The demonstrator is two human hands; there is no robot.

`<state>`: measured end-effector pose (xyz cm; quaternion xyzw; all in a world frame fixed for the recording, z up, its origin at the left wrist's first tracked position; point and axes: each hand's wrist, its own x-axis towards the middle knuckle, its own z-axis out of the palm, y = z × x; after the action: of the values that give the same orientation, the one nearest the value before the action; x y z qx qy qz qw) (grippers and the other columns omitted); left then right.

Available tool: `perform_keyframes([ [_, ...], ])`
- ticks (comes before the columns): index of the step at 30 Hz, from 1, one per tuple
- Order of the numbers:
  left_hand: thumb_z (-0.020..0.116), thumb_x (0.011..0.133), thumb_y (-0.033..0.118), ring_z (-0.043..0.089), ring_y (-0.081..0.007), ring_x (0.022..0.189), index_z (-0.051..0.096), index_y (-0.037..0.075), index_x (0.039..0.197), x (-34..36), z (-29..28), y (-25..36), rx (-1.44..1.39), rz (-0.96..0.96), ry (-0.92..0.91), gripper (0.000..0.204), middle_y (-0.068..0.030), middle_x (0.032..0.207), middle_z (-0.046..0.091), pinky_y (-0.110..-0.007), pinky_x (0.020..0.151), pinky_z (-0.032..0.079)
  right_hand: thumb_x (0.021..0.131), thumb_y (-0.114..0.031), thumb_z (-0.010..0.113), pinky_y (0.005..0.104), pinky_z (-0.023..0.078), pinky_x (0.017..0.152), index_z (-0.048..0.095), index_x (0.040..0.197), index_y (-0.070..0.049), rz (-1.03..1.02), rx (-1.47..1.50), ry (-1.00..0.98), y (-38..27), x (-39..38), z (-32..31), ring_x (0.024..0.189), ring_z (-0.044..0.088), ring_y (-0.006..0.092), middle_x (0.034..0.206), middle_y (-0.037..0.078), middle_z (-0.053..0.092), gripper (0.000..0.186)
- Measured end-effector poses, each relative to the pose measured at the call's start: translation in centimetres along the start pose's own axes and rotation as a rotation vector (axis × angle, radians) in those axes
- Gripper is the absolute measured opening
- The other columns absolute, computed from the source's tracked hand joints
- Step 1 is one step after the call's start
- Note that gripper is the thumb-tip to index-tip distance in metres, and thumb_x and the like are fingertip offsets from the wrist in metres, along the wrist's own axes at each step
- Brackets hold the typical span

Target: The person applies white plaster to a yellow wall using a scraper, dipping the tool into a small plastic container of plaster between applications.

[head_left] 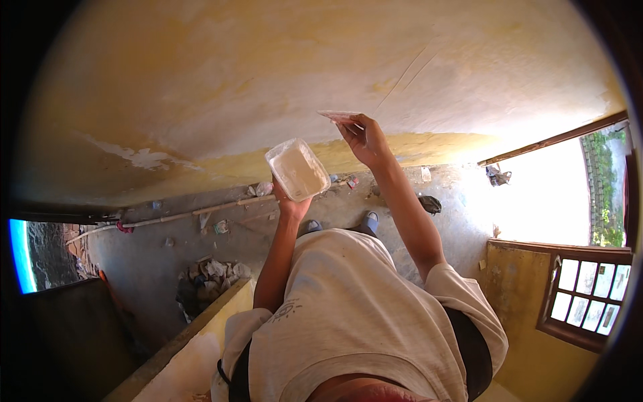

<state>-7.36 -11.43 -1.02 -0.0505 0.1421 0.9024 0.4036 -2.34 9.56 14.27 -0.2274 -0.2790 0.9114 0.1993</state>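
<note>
Head view: tub and spreader facing a patchy wall

The left hand (293, 206) is cupping the pale-smeared tub (299, 171) from below, its fingers partly hidden. Above and right of the tub, the right hand (367, 141) is pinching a thin, flat spreader (337, 116). Beyond the tub, the wall (234, 63) is showing pale stretches, seemingly coated; yellow patches are apparently remaining. Below the tub, the shirt (348, 288) is bearing a small dark print (287, 310); no brand is showing legibly.

Grey floor (140, 254) carries a long pole (167, 219), a crumpled heap (213, 276) and scattered litter (221, 228).
</note>
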Motion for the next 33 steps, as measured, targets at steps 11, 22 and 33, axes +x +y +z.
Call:
perform_keyframes([
  [11,0.047,0.095,0.056,0.051,-0.0253,0.127,0.049,0.022,0.139,-0.8,-0.2,0.8,-0.025,-0.012,-0.022,0.056,-0.0004,0.136,0.055,-0.05,0.105,0.041,0.094,0.0,0.045,0.0371,0.056,0.096,0.046,0.106,0.018,-0.197,0.41,-0.37,-13.4,-2.7,10.0,0.106,0.056,0.0358,0.116,0.029,0.047,0.021],
  [22,0.047,0.096,0.055,0.054,-0.0231,0.123,0.051,0.021,0.137,-1.4,0.0,1.8,-0.058,0.002,0.021,0.053,0.0008,0.132,0.057,-0.048,0.104,0.043,0.096,-0.015,0.045,0.0343,0.054,0.089,0.061,0.098,-0.001,-0.132,-0.203,0.051,1.2,0.5,-5.5,0.101,0.064,0.0235,0.103,0.015,0.067,0.022],
  [33,0.047,0.096,0.053,0.052,-0.0243,0.125,0.05,0.019,0.138,-1.1,-0.5,1.3,-0.013,-0.032,-0.058,0.054,-0.0007,0.134,0.056,-0.049,0.105,0.041,0.096,-0.005,0.045,0.0374,0.054,0.098,0.049,0.102,0.012,-0.43,-0.04,-0.348,-13.9,-3.6,12.4,0.107,0.058,0.0312,0.109,0.024,0.055,0.019],
])
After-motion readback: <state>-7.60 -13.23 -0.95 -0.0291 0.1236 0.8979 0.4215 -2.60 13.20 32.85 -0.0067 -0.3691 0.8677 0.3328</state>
